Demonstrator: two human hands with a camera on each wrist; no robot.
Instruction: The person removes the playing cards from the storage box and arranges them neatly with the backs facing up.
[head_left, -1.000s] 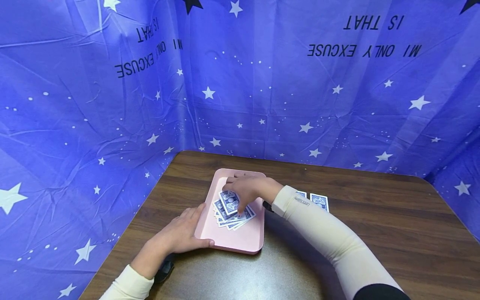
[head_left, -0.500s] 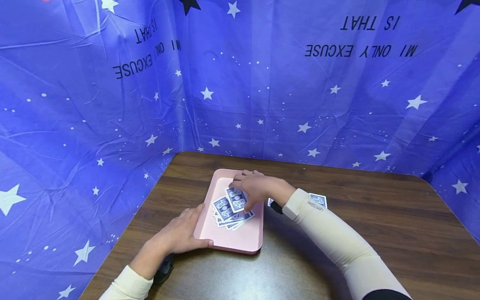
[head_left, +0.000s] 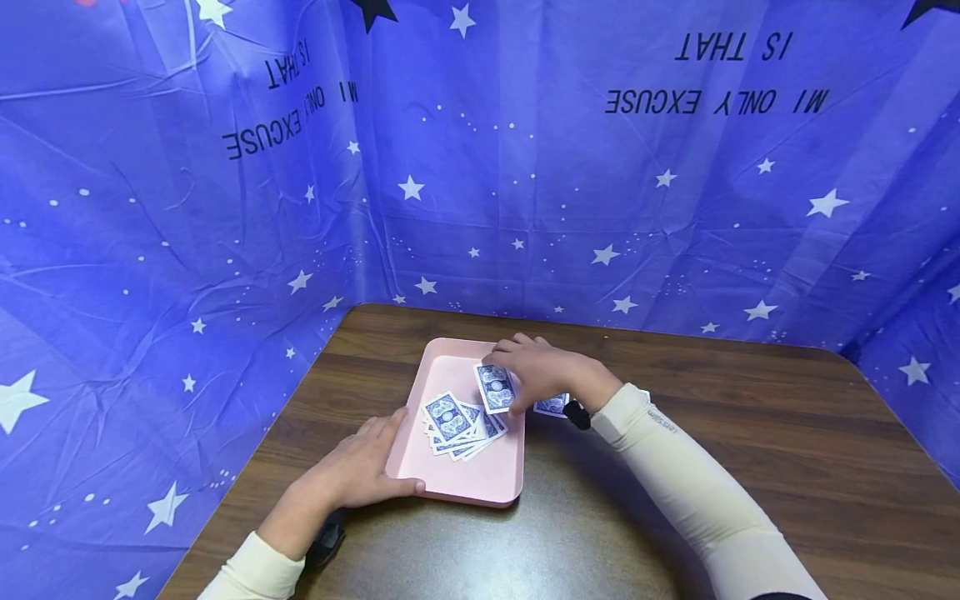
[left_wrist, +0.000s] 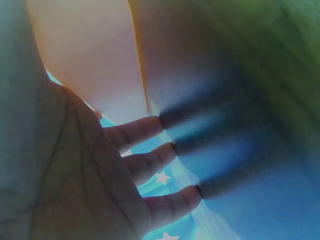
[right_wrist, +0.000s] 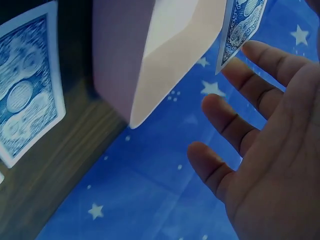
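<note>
A blue-backed playing card [head_left: 495, 387] is pinched at its edge by my right hand [head_left: 543, 371], above the right side of a pink tray [head_left: 465, 487]. In the right wrist view the card [right_wrist: 245, 25] stands at the fingertips, with the other fingers spread loosely. Several more playing cards [head_left: 450, 417] lie overlapped and fanned inside the tray, backs up. My left hand [head_left: 356, 465] rests along the tray's left side, its thumb at the near left corner. The left wrist view shows three fairly straight fingers [left_wrist: 170, 207] beside the tray's wall [left_wrist: 90, 55].
Right of the tray, a face-down card [head_left: 552, 407] lies on the wooden table [head_left: 712, 400], partly behind my right wrist. Another card [head_left: 646, 395] peeks out past the cream sleeve [head_left: 660, 450]. A blue star-patterned curtain [head_left: 562, 208] surrounds the table.
My right hand has moved rightward with the pinched card, away from the fanned cards and toward the tray's right rim. The left hand and tray have stayed in place.
</note>
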